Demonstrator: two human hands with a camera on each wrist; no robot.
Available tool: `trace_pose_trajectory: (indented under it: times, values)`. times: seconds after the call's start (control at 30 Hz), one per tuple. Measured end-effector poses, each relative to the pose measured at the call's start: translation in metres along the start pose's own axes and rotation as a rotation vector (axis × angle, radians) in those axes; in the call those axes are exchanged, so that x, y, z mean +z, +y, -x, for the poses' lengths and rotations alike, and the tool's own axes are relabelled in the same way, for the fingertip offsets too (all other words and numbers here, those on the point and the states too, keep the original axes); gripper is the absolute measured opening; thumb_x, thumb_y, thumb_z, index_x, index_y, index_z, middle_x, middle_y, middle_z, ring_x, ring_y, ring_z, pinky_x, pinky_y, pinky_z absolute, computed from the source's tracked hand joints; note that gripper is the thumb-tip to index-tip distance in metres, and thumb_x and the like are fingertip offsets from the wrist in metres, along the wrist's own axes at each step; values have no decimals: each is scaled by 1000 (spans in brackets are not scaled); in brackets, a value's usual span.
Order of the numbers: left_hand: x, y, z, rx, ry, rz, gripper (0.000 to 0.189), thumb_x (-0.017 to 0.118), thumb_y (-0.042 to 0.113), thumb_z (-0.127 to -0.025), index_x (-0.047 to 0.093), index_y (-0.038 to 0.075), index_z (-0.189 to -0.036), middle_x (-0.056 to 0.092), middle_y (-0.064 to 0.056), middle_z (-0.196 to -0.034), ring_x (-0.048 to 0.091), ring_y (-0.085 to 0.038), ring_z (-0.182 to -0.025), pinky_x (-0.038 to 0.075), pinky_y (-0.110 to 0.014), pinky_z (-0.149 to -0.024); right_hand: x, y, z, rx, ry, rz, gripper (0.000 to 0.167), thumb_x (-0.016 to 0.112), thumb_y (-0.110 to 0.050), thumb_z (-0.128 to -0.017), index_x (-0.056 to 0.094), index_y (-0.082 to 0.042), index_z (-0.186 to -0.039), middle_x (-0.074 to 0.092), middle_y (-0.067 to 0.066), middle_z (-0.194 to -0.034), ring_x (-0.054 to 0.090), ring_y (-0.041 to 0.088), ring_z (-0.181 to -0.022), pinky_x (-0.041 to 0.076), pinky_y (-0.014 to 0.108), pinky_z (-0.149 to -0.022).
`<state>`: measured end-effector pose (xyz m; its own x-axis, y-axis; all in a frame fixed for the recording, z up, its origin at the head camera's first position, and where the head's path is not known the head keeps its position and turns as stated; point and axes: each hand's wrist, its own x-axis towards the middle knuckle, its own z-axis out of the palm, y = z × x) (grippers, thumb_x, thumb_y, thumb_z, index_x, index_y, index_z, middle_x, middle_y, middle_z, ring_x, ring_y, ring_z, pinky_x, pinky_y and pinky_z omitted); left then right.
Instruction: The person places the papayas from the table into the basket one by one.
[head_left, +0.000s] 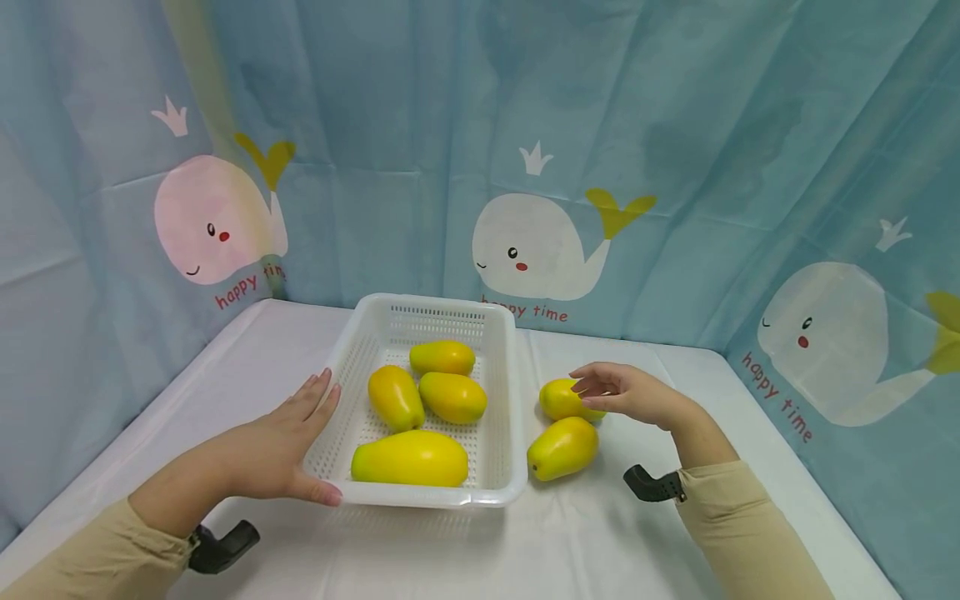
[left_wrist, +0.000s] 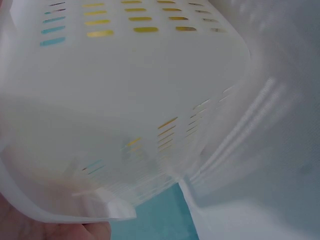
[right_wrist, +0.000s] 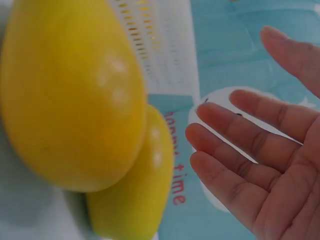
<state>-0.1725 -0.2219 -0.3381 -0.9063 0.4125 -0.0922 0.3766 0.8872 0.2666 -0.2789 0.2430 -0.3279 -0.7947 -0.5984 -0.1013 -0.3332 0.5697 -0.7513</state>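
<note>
A white perforated plastic basket (head_left: pixel 420 497) holds several yellow, mango-shaped fruits, including a large one (head_left: pixel 411 458) along its front side. My left hand (head_left: pixel 273 454) is at the basket's left rim, fingers spread and straight, thumb near the front corner. In the left wrist view its fingertips (left_wrist: pixel 95 231) show just past the rim. Right of the basket, two more yellow fruits lie on the table, a nearer one (head_left: pixel 562 448) and a farther one (head_left: pixel 557 398). My right hand (head_left: pixel 633 396) hovers by the farther fruit, partly covering it; the right wrist view shows the hand's fingers apart from both fruits.
A white cloth covers the table (head_left: pixel 420 554). Blue curtains (head_left: pixel 375 167) printed with whales enclose its back and sides, close behind the basket. Each sleeve carries a black wrist mount, one on the left (head_left: pixel 223 548) and one on the right (head_left: pixel 652 485).
</note>
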Motion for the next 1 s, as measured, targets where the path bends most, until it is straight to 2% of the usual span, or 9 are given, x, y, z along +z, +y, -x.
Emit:
trace_pose_trajectory:
  times: [0.4, 0.77, 1.0]
  values:
    - [0, 0, 0, 1, -5, -1, 132, 63, 76, -53, 11, -3, -144, -3, -22, -151, 4, -41, -137, 21, -60, -100, 15, 18, 6, 6, -65, -100, 51, 67, -21, -84, 47, -1, -127, 54, 19, -123, 50, 32, -115, 47, 30, -90]
    - [-1, 0, -1, 3, -5, -5, 131, 63, 76, -53, 12, -3, -144, -3, -23, -151, 4, -42, -137, 22, -60, -100, 29, 33, 10, -55, -44, -44, 47, 69, -15, -82, 51, -3, -124, 53, 12, -124, 48, 30, -115, 37, 48, -99]
    - [1, -1, -1, -5, -6, 4, 132, 63, 76, -52, 12, -2, -145, -3, -22, -151, 3, -41, -137, 22, -60, -100, 41, 36, 13, -4, -49, -14, 50, 71, -19, -79, 53, -7, -124, 56, 4, -121, 49, 24, -112, 39, 43, -94]
